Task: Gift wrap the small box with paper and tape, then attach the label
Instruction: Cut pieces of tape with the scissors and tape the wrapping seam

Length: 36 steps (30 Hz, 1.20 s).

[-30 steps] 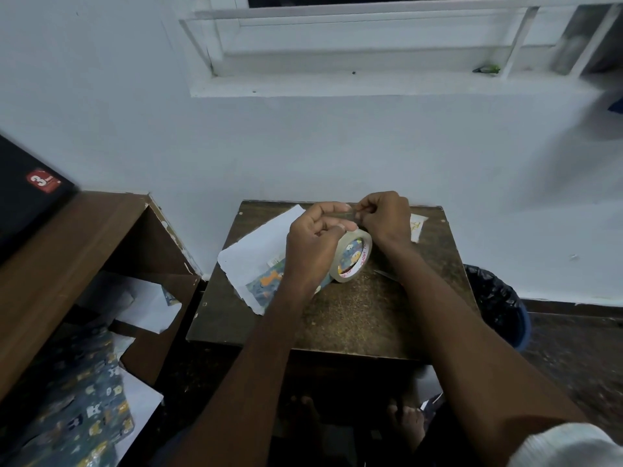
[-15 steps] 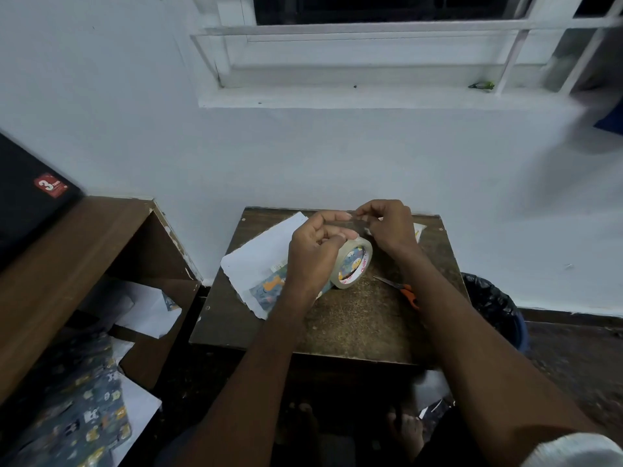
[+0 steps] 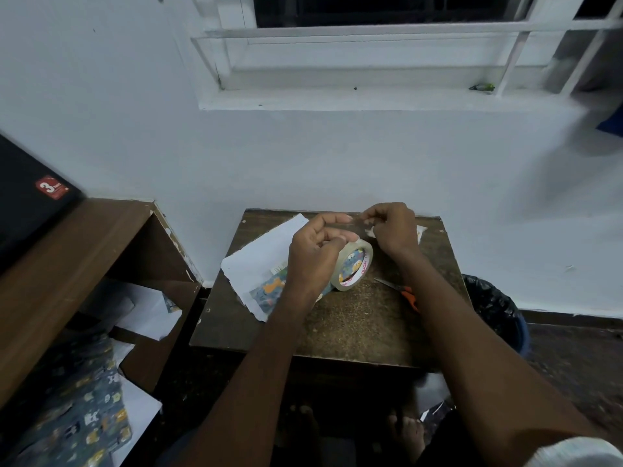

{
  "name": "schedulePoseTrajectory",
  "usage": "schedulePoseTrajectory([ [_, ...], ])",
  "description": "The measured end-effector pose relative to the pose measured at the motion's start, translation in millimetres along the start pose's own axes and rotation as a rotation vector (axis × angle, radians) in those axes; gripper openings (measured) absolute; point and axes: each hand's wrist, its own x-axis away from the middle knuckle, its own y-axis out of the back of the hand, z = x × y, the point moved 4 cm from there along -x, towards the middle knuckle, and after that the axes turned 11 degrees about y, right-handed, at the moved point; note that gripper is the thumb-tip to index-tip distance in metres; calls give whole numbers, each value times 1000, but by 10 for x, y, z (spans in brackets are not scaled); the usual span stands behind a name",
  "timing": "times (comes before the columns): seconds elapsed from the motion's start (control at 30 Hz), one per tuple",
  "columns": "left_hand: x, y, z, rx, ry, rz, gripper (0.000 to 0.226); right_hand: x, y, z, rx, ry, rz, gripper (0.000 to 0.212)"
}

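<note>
1. The left hand (image 3: 317, 251) is curled round the roll of clear tape (image 3: 352, 269), which stands on edge on the brown tabletop (image 3: 364, 318). The right hand (image 3: 392, 230) pinches the free end of a clear strip (image 3: 357, 223) drawn out between the two hands.

2. The strip looks thin, limp and sticky, so I reckon it will curl back on itself if it goes slack. It is best held by its very end, taut, with fingertips off the sticky face.

3. The roll is light and stiff, with a hard core. Fingers hooked round its rim, as the left hand has them, should brace it against the pull.

4. The wrapping paper (image 3: 263, 264) lies flat just left of the roll, white side up with a printed patch showing, partly under the left forearm. It is thin and creases easily, and one edge already looks ragged.

5. I cannot see the small box clearly; it may sit under the left hand, but I cannot tell.

6. Orange-handled scissors (image 3: 403, 291) lie on the tabletop beside the right forearm, near enough for cutting the strip. A pale slip (image 3: 420, 231), perhaps the label, peeks out behind the right hand.
</note>
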Motion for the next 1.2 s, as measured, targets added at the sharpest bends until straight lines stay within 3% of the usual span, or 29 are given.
schedulePoseTrajectory([
  [0.17, -3, -1, 5, -6, -5, -7, 26, 17, 39, 13, -254, -41, -20, 40],
  [0.27, -7, 1, 2, -6, -2, -6, 26, 30, 28, 3, -231, -31, -25, 26],
  [0.47, 1, 4, -1, -3, -2, 5, 24, 25, 35, 11, -168, -1, -14, 18],
  [0.63, 0, 6, 1, 9, 0, 11, 25, 52, 64, -13, -625, -266, -87, 9],
  [0.93, 6, 3, -9, 16, 4, 5, 25, 74, 40, 33, -919, -384, -63, 21],
  [1.2, 6, 0, -7, 15, 6, 4, 25, 51, 56, 19, -908, -385, -61, 27],
])
